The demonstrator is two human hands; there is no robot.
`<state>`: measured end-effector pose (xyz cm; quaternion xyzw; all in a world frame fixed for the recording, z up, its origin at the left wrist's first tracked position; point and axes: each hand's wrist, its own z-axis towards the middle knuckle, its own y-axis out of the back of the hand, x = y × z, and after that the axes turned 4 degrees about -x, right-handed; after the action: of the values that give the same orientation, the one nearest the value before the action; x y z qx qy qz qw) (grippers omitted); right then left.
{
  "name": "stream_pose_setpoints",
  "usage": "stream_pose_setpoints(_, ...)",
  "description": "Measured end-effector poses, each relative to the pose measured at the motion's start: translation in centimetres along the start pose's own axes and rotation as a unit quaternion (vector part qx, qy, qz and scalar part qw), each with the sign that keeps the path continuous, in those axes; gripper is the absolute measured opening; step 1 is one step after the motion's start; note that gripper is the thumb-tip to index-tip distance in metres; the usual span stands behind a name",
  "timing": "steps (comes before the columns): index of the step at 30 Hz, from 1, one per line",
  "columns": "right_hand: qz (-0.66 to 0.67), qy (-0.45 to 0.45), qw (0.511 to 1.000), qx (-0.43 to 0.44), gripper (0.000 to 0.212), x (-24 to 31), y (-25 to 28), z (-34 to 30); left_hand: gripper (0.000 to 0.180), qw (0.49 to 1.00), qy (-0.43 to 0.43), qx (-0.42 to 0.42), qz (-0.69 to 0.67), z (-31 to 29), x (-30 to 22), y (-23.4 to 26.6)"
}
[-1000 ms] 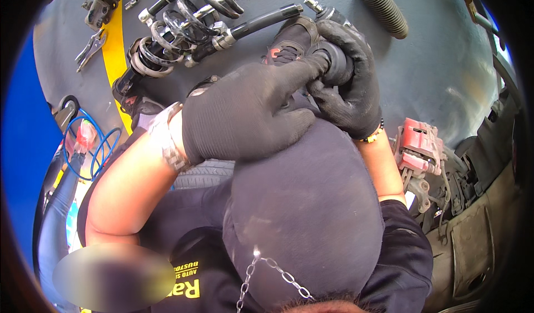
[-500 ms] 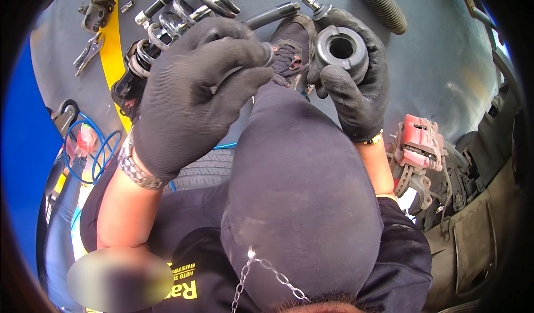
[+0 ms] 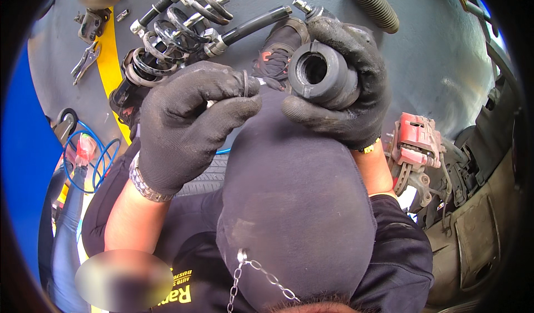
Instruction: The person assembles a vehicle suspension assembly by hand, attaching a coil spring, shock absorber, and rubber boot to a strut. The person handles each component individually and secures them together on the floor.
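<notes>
My left hand (image 3: 186,121), in a black glove, pinches a thin dark ring (image 3: 246,84) between thumb and fingertips. The ring shows nearly edge-on. Wrapped in my gloved right hand (image 3: 364,85) is a thick black hollow rubber bushing (image 3: 332,85), its round open end tilted up and to the left. A short gap separates the ring from the bushing. Just beyond my right fingers, a metal fitting (image 3: 303,5) sticks out; whether the hand touches it I cannot tell. Below both hands is a dark shoe (image 3: 278,54).
At the upper left lies a strut with a coil spring (image 3: 172,32) and spring compressor, with a black bar (image 3: 256,26) beside it. Locking pliers (image 3: 86,62) lie further left. A corrugated boot (image 3: 372,4) is at the upper right, a red brake caliper (image 3: 420,137) at right.
The bushing has moved left and tilted, so more of its side shows. My left hand has come down slightly and turned, and the ring now shows more plainly.
</notes>
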<state>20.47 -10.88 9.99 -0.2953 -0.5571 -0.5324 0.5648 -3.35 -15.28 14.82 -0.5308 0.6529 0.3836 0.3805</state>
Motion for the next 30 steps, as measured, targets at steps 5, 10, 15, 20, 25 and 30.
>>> stream_pose_setpoints(5, -0.019, -0.016, 1.000, 0.003, 0.080, 0.4, -0.1, 0.1, 0.013, 0.998, -0.055, 0.006, 0.026, -0.4, 0.3, -0.4)
stream_pose_setpoints(10, -0.064, -0.080, 0.995, -0.014, 0.064, -3.5, -1.6, -0.5, 0.016, 0.999, -0.046, -0.015, -0.007, -0.9, 1.2, -1.5)
stream_pose_setpoints(15, -0.171, 0.004, 0.985, 0.018, 0.057, -10.8, -3.0, 0.4, 0.013, 0.998, -0.067, 0.010, 0.018, -0.9, 1.8, -1.9)
stream_pose_setpoints(20, -0.176, -0.082, 0.981, -0.027, 0.059, -19.0, -6.2, 4.1, 0.012, 0.998, -0.050, 0.010, 0.048, -1.2, 1.6, -2.1)
stream_pose_setpoints(25, 0.290, -0.360, 0.882, -0.096, 0.049, -25.9, -9.5, 5.4, 0.014, 0.999, -0.002, -0.038, 0.021, -1.3, 3.0, -3.3)
stream_pose_setpoints(30, 0.046, -0.388, 0.898, 0.204, 0.043, -25.9, -9.2, 7.2, 0.007, 0.998, 0.055, -0.004, -0.007, -1.7, 2.3, -2.9)
